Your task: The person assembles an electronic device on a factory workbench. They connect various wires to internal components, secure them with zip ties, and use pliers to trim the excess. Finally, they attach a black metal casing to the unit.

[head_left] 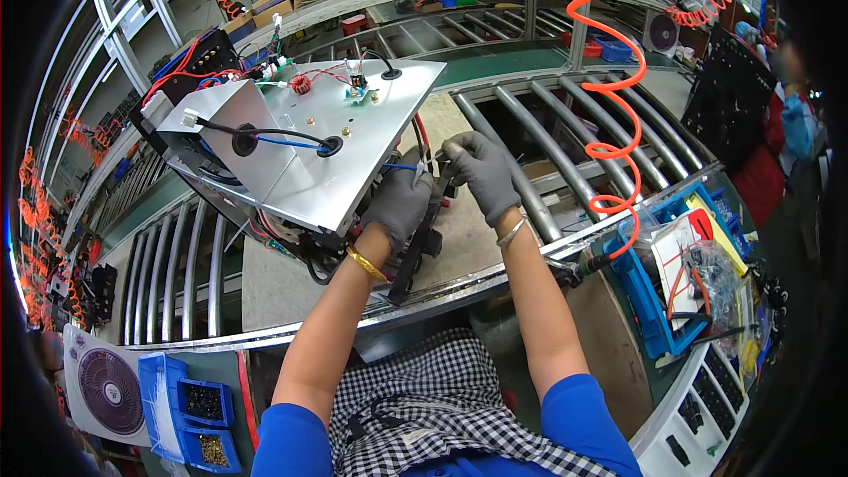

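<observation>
A bare metal chassis (291, 132) with red, blue and black wires lies tilted on a roller conveyor (530, 124). My left hand (397, 203), in a grey glove, is tucked under the chassis's near right edge and grips the wiring there. My right hand (484, 172), also gloved, pinches a thin white tie or wire end by the blue wires (402, 167). A black strap (415, 247) hangs down below both hands.
An orange coiled air hose (609, 79) hangs at the right above a blue bin (671, 274) of wires and parts. Small blue trays (190, 415) of screws and a fan (110, 389) sit at lower left. A person in red stands at far right (777, 141).
</observation>
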Action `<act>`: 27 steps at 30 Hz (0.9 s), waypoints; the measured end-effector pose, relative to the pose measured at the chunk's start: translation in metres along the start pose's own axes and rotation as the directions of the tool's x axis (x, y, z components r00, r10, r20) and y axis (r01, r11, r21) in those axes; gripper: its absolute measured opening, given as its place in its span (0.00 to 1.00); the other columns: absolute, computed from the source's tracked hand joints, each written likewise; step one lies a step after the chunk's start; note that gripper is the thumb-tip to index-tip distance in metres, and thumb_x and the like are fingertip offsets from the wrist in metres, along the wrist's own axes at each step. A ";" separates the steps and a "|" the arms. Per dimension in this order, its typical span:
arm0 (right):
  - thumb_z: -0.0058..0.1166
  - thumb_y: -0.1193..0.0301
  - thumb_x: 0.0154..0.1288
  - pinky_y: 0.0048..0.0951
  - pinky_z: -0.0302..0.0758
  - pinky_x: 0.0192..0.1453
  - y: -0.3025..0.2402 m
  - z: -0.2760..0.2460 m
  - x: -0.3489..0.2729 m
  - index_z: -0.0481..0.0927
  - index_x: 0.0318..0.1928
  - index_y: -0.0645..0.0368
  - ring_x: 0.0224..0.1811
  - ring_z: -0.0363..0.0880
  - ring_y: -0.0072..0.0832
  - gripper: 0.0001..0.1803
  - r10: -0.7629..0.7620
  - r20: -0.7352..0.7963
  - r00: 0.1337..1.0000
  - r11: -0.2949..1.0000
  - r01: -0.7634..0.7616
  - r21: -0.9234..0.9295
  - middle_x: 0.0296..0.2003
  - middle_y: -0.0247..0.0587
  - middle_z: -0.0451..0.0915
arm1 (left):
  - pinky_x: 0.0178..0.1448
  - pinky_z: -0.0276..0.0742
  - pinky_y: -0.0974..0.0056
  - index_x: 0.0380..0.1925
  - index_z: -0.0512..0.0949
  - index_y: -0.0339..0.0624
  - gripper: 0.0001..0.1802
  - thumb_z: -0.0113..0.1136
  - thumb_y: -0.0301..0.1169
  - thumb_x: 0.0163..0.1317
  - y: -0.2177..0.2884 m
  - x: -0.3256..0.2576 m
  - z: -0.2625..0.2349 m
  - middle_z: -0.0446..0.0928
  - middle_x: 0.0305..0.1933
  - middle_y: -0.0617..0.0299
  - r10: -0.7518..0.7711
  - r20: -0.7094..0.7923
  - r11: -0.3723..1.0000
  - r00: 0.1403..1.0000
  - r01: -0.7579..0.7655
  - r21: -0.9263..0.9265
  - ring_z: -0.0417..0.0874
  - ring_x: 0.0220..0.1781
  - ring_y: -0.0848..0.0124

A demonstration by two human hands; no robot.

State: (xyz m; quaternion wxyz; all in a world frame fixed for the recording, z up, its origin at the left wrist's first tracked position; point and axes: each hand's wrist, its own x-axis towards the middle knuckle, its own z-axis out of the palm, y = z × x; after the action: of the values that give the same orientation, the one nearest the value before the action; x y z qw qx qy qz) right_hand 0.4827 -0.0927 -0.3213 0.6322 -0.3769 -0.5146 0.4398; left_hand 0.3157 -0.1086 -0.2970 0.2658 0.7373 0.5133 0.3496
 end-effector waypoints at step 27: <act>0.62 0.69 0.68 0.25 0.78 0.46 -0.002 -0.014 -0.065 0.82 0.45 0.65 0.39 0.81 0.20 0.12 -0.069 0.135 0.988 0.983 0.091 -0.160 0.36 0.37 0.84 | 0.12 0.49 0.75 0.38 0.82 0.46 0.10 0.62 0.40 0.70 0.008 -0.039 0.012 0.68 0.17 0.77 -0.355 0.152 0.474 0.922 0.318 -0.821 0.59 0.10 0.86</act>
State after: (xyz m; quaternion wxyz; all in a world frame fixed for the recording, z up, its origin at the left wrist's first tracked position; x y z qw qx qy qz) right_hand 0.4913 -0.1546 -0.3426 0.5813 -0.3781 -0.6038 0.3930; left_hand 0.3213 -0.1480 -0.3079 0.6360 0.3995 0.4248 0.5055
